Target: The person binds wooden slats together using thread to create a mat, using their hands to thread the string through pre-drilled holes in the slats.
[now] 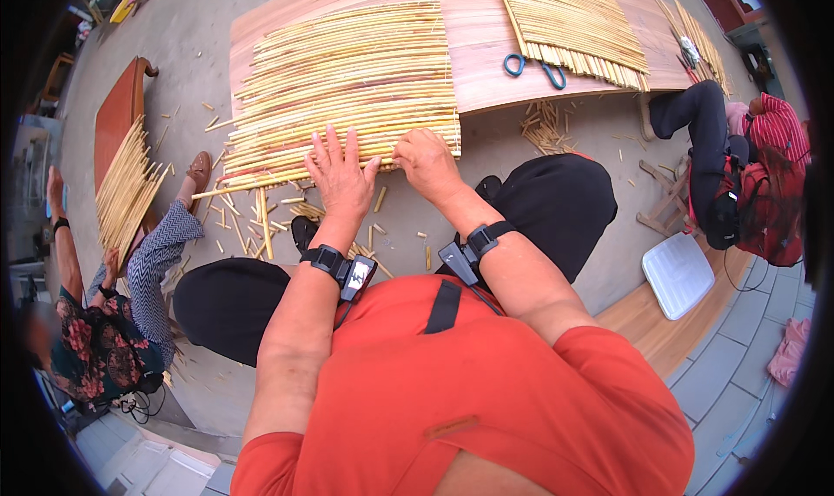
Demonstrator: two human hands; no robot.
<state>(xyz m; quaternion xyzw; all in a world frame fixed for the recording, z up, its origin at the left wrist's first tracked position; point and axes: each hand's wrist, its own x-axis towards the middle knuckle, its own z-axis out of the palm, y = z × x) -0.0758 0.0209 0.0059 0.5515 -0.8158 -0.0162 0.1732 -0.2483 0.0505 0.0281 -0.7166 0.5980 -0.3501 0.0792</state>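
A mat of yellow-brown reed stalks [347,70], laid side by side, covers the left part of the wooden table in front of me. Fingers spread, my left hand [339,176] rests on the mat's near edge. Just to its right, my right hand [426,162] has its fingers curled and pinched at the same edge, near the mat's right corner. Whatever those fingertips hold is hidden. One longer stalk [228,188] sticks out leftward past the near edge. Thin stitching runs along the mat's right side.
A second reed mat [578,23] lies farther right on the table [473,40], with dark-handled scissors [560,81] beside it. Cut stalk pieces [543,127] litter the floor. Co-workers sit at left and right; reeds [130,188] lie near the left one. A white plastic lid [678,274] is at right.
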